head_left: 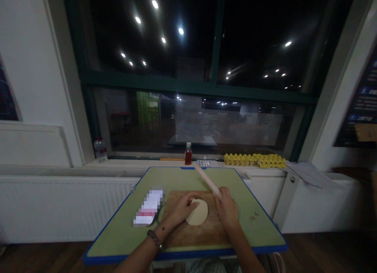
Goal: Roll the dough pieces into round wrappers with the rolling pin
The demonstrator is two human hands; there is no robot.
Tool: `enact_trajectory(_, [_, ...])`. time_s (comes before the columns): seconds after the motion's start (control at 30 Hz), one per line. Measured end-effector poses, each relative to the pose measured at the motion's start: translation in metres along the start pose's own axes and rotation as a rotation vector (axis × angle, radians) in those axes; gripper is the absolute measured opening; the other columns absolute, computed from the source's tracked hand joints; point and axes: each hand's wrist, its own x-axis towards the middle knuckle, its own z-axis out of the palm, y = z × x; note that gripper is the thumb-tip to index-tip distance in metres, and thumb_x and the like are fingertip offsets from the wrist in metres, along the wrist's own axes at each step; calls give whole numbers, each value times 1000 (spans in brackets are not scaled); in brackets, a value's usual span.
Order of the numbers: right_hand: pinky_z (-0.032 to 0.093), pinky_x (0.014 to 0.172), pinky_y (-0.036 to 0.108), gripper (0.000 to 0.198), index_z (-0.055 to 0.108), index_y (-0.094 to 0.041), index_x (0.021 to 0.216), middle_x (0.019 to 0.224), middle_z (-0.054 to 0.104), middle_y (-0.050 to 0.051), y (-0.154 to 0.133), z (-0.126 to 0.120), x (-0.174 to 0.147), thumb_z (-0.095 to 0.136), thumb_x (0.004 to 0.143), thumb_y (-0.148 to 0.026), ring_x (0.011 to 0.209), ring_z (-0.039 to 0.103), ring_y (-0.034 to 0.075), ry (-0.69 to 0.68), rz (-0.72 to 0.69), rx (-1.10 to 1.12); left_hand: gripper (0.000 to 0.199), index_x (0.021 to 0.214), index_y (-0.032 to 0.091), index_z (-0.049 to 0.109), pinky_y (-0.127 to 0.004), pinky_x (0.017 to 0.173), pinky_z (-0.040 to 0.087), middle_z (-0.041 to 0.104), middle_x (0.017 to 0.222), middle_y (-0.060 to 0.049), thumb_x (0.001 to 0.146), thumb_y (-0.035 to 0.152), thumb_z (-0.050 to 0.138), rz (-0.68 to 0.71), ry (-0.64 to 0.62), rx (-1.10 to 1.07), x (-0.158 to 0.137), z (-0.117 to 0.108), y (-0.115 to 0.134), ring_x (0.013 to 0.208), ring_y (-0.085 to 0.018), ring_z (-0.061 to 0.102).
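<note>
A round, flat dough disc (199, 215) lies on a wooden board (197, 238). My left hand (183, 207) is at its upper left edge, with the thumb over the dough and the fingers curled at the rim, gripping it. My right hand (227, 207) is closed round the near end of a pale wooden rolling pin (207, 181), just right of the disc. The pin's far end points up and to the left, past the board's back edge, and the pin is clear of the dough.
The board rests on a green table (179, 179) with a blue edge (118, 259). Left of the board is a blurred-out white, phone-like item (149, 207). On the sill stand a red-brown bottle (188, 154), a clear bottle (100, 150) and yellow egg trays (255, 160).
</note>
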Motion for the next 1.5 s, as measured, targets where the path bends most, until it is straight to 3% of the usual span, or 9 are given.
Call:
enact_trajectory(0.2, [37, 59, 25, 17, 51, -22, 100, 94, 63, 2, 2, 2, 0, 39, 98, -35, 76, 63, 15, 21, -40, 10, 23, 100, 21, 65, -32, 94, 46, 69, 103, -4, 90, 31, 47, 103, -128, 267, 6, -14, 7, 99, -18, 60])
enact_trajectory(0.53, [39, 62, 25, 18, 51, -22, 99, 93, 61, 2, 5, 4, 0, 38, 98, -35, 78, 63, 16, 40, -71, 34, 26, 93, 21, 66, -32, 93, 43, 65, 94, -4, 94, 30, 42, 272, -234, 448, 33, -26, 8, 97, -18, 55])
enact_trajectory(0.9, [41, 65, 25, 17, 52, -22, 100, 94, 62, 3, 3, 2, 1, 40, 98, -34, 80, 63, 16, 24, -48, 42, 28, 105, 23, 64, -34, 95, 38, 63, 104, -4, 97, 29, 39, 357, -240, 632, 37, -10, -4, 102, -19, 50])
enact_trajectory(1.07, [45, 78, 28, 19, 53, -22, 104, 102, 62, 5, 1, -3, 1, 40, 96, -32, 93, 61, 19, -15, -187, 130, 34, 125, 25, 54, -43, 104, 31, 57, 128, -5, 97, 29, 35, 215, -83, 775, 18, -26, -12, 117, -22, 45])
enact_trajectory(1.17, [43, 86, 31, 19, 56, -22, 107, 106, 63, 5, -6, -10, -1, 43, 95, -31, 99, 59, 21, -116, -314, 124, 38, 125, 22, 54, -50, 106, 28, 55, 132, -8, 90, 21, 41, 102, 6, 759, 7, -38, -23, 125, -27, 43])
enact_trajectory(1.23, [43, 88, 33, 21, 57, -22, 109, 111, 64, 6, -10, -15, -3, 45, 95, -31, 100, 60, 22, -175, -355, 92, 43, 125, 20, 54, -49, 106, 32, 57, 130, -10, 83, 16, 45, 34, 116, 596, 4, -46, -29, 125, -27, 45])
enact_trajectory(1.4, [42, 90, 32, 22, 58, -21, 110, 112, 64, 7, -13, -19, -4, 48, 94, -31, 102, 60, 22, -189, -363, 72, 40, 122, 21, 47, -38, 91, 48, 64, 115, -8, 82, 21, 46, -239, 499, -157, 10, -61, -27, 99, -20, 63])
enact_trajectory(1.5, [43, 86, 31, 19, 59, -21, 105, 106, 65, 5, -12, -14, -4, 52, 91, -31, 97, 61, 21, -215, -363, 78, 25, 107, 22, 52, -37, 91, 47, 63, 113, -8, 86, 28, 41, -207, 747, -207, 14, -69, -9, 104, -20, 61])
